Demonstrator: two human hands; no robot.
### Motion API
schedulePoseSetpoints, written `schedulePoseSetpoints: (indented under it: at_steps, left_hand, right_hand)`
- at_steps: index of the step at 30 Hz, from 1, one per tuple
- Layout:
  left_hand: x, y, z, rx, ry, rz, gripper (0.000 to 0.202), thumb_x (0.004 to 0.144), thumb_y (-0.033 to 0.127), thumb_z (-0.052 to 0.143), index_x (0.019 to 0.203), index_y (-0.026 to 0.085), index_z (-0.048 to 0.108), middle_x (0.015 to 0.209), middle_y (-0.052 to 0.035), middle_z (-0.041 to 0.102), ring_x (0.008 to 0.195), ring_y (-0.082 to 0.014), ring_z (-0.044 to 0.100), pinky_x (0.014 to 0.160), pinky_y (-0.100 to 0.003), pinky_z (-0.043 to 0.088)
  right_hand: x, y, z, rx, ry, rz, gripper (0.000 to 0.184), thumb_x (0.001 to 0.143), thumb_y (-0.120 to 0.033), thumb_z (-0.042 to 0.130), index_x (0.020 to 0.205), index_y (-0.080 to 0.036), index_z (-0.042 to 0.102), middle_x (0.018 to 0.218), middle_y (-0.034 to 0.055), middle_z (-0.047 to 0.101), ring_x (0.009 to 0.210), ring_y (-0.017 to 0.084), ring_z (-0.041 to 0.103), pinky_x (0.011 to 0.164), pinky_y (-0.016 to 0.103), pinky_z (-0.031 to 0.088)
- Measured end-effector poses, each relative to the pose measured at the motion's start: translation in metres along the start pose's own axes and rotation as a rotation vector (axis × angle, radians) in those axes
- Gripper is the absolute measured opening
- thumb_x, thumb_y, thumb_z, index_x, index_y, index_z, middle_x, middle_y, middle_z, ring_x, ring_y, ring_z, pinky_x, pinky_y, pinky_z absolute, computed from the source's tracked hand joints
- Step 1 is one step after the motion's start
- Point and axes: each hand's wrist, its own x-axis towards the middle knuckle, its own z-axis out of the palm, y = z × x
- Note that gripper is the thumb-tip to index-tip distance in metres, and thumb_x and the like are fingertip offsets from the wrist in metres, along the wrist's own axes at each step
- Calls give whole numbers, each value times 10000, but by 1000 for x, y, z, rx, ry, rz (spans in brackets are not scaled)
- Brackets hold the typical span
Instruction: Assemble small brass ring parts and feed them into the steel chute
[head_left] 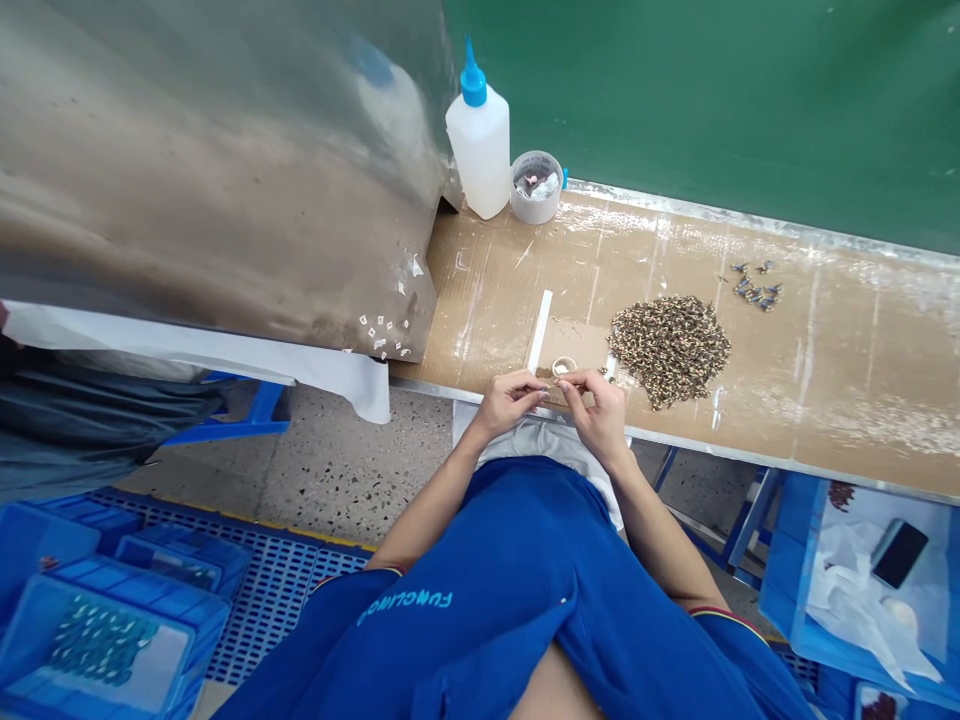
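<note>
My left hand [508, 398] and my right hand [596, 410] meet at the near edge of the brown workbench [825, 350], fingers pinched together on a tiny part too small to name. Just beyond my fingertips lies a small white ring-shaped cap [563, 366]. A heap of small metal parts [670, 345] is to the right of my right hand. A few finished-looking parts [756, 290] lie farther back right. A white strip [539, 331] lies on the bench behind my hands.
A white squeeze bottle with blue nozzle [480, 140] and a tape roll [536, 187] stand at the back. A metal sheet [210, 170] leans left. Blue crates [97, 620] are on the floor left; a blue bin with a phone [898, 552] sits right.
</note>
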Motion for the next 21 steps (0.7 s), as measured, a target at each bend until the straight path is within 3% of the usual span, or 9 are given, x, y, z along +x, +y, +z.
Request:
schedulePoseSetpoints:
  at_steps: [11,17,21]
  left_hand:
    - [1,2,0,-36,18,-26,405,802,530,764,798,126,738,705,-15,619,517,-76,546,493,-201,464]
    - [1,0,0,-80,31,-75,444,758,553,795,791,115,734,688,-28,647,510,-84,563,480,-204,474]
    - [1,1,0,-82,24,-81,441,754,552,798,788,116,734,693,-30,655,512,-86,576,480,-203,483]
  right_hand:
    - [2,-1,-2,39,9,-12,234,971,-377,563,831,-230,680,755,36,727,646,177,651,606,305,509]
    - [11,10,-13,-2,169,-27,207,963,-365,580,848,-229,686,863,64,717,844,212,673,680,336,531]
    - [7,18,-8,-74,101,-18,190,965,-354,565,913,-230,699,975,88,687,949,234,657,785,387,555]
